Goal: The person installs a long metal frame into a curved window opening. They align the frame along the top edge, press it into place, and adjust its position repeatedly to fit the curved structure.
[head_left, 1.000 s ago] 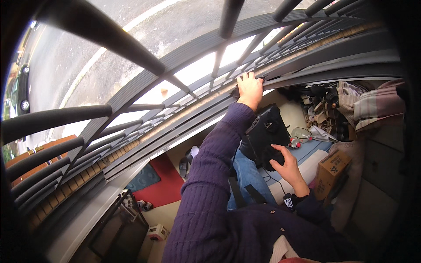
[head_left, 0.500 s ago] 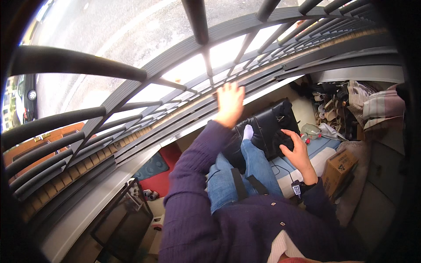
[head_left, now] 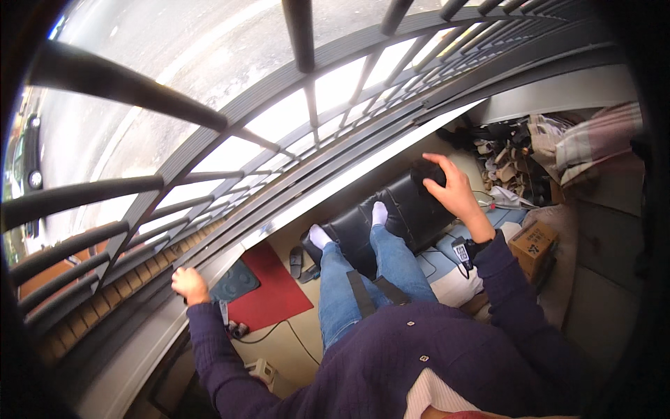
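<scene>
L hand (head_left: 190, 285) now lower-left by window frame (head_left: 307, 188), R hand (head_left: 455, 192) w/ blk item (head_left: 423, 174) higher, 2nd foot (head_left: 319, 236) in view

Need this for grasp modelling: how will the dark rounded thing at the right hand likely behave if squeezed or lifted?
Probably light: the dark thing looks small beside the right hand, whose curved thumb and fingers frame it. Possibly soft, since no hard edges show, though its texture is unreadable. Its rounded outline may let it roll.

The window frame (head_left: 305, 186) is dark grey, the bench (head_left: 412, 202) black, the mat (head_left: 271, 299) red, the cloth (head_left: 601, 140) pale-striped.
</scene>
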Tool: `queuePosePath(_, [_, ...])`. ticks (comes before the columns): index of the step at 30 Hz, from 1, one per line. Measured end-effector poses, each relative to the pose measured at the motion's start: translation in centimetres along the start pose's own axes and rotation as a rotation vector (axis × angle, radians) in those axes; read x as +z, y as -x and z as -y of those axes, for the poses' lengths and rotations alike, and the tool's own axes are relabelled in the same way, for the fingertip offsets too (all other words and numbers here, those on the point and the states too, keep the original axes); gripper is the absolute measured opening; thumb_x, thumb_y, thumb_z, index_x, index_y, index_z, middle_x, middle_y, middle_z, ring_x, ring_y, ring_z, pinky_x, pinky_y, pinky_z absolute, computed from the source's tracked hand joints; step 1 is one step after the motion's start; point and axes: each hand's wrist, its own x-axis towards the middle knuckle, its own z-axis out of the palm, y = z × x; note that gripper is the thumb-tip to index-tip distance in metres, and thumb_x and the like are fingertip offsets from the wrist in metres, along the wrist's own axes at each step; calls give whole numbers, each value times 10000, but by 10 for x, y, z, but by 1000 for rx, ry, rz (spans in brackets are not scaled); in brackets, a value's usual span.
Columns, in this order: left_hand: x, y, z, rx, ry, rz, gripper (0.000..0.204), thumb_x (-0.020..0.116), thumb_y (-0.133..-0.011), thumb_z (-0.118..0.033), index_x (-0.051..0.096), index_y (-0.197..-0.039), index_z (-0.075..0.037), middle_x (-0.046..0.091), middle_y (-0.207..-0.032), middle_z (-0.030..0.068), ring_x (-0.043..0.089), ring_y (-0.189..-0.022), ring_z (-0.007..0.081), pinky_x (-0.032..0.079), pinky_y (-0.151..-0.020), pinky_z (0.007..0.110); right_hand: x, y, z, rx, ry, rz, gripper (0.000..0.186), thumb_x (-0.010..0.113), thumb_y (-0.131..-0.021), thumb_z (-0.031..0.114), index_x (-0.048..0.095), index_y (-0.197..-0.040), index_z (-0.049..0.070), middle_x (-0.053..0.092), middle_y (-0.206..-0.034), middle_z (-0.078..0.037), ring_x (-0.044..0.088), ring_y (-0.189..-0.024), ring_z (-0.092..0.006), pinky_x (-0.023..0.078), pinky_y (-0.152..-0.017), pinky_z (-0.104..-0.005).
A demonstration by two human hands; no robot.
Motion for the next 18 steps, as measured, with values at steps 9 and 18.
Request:
queuePosePath(9, [-65,16,-100,269,743,-539,516,580,-729,31,637,-1234,-64,601,-1094,131,567,-1023,344,472,-883,455,45,-84,-22,69,331,-174,403,679,-864,216,588,-1256,187,668,-1074,-180,643,-996,-412,521,-865,-469])
queuePosePath(18, [-186,36,-257,812,1283,-480,592,596,-664,48,648,-1241,-73,615,-1121,176,579,-1067,377,471,-941,463,67,-1,-15,148,10,-64,326,700,-847,145,641,-1162,83,698,-1090,-157,678,-1029,-329,526,-894,-379])
